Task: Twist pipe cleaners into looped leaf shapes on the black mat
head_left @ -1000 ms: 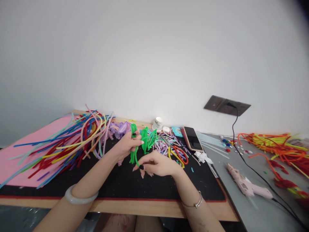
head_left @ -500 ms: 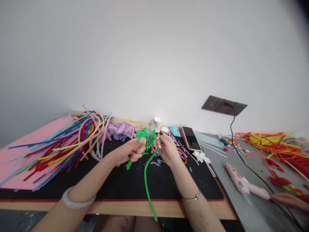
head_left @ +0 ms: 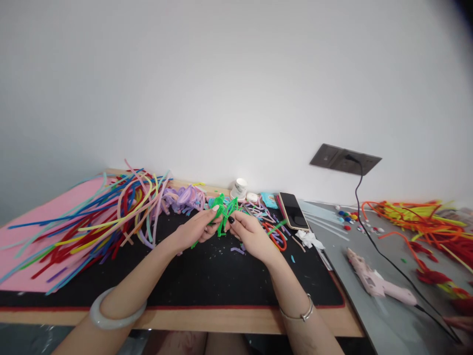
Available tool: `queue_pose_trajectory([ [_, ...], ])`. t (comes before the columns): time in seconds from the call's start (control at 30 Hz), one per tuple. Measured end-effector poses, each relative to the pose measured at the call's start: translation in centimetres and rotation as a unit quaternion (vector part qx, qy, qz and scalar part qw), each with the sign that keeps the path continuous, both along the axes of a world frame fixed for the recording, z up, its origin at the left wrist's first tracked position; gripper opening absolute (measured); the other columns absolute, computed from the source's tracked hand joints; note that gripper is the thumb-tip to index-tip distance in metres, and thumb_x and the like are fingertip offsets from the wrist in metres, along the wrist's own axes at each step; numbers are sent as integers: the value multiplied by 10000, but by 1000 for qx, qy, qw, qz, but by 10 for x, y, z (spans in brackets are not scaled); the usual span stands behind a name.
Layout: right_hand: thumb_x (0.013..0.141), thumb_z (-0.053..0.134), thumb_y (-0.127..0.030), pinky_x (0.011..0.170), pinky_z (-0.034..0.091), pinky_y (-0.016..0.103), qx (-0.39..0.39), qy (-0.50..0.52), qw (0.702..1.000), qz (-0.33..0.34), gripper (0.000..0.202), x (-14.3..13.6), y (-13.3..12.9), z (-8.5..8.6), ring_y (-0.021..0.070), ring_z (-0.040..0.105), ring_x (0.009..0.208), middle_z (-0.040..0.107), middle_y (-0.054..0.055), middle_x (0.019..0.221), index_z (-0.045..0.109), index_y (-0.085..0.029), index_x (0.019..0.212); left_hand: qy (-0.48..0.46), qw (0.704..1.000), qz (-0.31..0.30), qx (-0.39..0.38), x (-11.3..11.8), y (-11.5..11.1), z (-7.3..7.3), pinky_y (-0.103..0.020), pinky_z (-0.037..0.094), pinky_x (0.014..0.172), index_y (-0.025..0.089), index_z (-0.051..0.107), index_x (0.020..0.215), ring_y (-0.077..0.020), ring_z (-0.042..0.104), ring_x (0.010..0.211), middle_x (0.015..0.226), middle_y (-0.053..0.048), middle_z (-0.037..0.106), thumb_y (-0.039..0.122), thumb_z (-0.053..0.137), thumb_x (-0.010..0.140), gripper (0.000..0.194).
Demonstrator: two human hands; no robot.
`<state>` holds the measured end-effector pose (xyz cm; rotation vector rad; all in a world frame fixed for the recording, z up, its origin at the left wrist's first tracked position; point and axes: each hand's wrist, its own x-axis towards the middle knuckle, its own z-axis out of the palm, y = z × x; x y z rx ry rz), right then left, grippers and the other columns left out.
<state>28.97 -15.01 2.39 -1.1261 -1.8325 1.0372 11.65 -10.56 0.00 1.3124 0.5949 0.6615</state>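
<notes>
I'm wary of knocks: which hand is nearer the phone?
Right. The right hand is left of the phone, apart from it; the left hand is farther left, beyond the right hand.

Okay so the held pipe cleaners are super bright green, mat is black with red edging, big pile mixes red, blue, yellow and pink. Sheet is baby pink, glue gun pale pink, cup white with a greyish print.
</notes>
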Motion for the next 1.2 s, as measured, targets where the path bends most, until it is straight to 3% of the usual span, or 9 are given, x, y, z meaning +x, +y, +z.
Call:
queue_pose_trajectory([
  [0.2,875,376,-210,530,308,205,40,-72,996,-25,188,0,-1,5,92,399,556,447,-27,621,519,-173,759,38,998,22,41,1,-2,2,-199,88,383,181,428,694,-54,152,410,539,72,219,576,358,845,429],
  [0.43,868,394,-239,511,344,219,17,-35,997,-59,187,-1,4,-5,97,422,454,504,-35,518,568,-172,854,67,991,61,97,1,-1,4,-195,143,398,182,423,725,-64,201,424,534,74,255,530,383,856,374],
  [0.63,856,412,-238,536,351,218,31,-32,996,-79,225,0,5,-4,88,418,494,513,-20,556,493,-171,657,91,982,90,141,5,-7,8,-208,197,420,180,414,616,-85,249,447,501,56,301,487,443,839,380],
  [0.83,856,380,-214,485,327,209,-17,6,999,-27,183,7,8,-8,83,403,493,509,-17,630,556,-166,847,105,964,140,200,4,-8,13,-215,226,443,175,476,606,-102,292,476,511,43,345,430,463,838,346],
  [1.0,821,433,-200,442,276,194,-42,50,996,-59,128,3,10,-10,75,340,434,553,-24,544,536,-151,878,157,938,128,283,4,-6,11,-225,273,516,177,516,647,-121,362,531,535,32,399,361,388,882,325],
  [1.2,794,542,-316,448,321,185,-53,85,991,-89,169,-2,10,-8,74,433,450,608,2,585,492,-159,756,152,935,121,295,7,-8,12,-238,277,548,179,503,608,-133,387,553,564,19,456,340,419,867,316],
])
